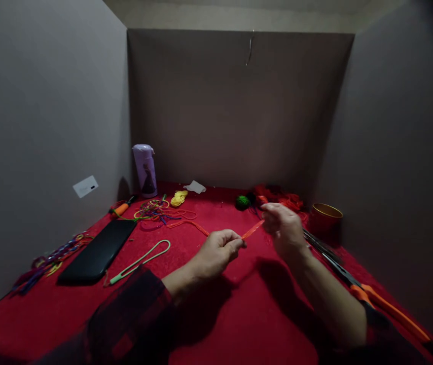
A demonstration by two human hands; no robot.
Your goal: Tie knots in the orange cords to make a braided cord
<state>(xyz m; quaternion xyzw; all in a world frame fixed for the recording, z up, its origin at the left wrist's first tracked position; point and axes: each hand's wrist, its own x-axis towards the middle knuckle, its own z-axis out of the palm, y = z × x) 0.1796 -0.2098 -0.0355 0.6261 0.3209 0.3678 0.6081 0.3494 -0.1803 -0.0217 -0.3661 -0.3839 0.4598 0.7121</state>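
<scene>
Both my hands hold an orange cord (252,230) above the red tabletop (216,314). My left hand (216,253) pinches one end between thumb and fingers. My right hand (283,228) grips the other end, slightly blurred. The cord is stretched short between the two hands. Another length of orange cord (191,224) lies on the cloth left of my left hand.
A black phone (98,251), a green cord loop (140,261) and mixed coloured cords (155,209) lie at left. A purple bottle (145,170) stands at the back. Long orange-handled scissors (368,291), a gold-rimmed red cup (325,218), red yarn (281,196) and a green ball (243,202) are at right.
</scene>
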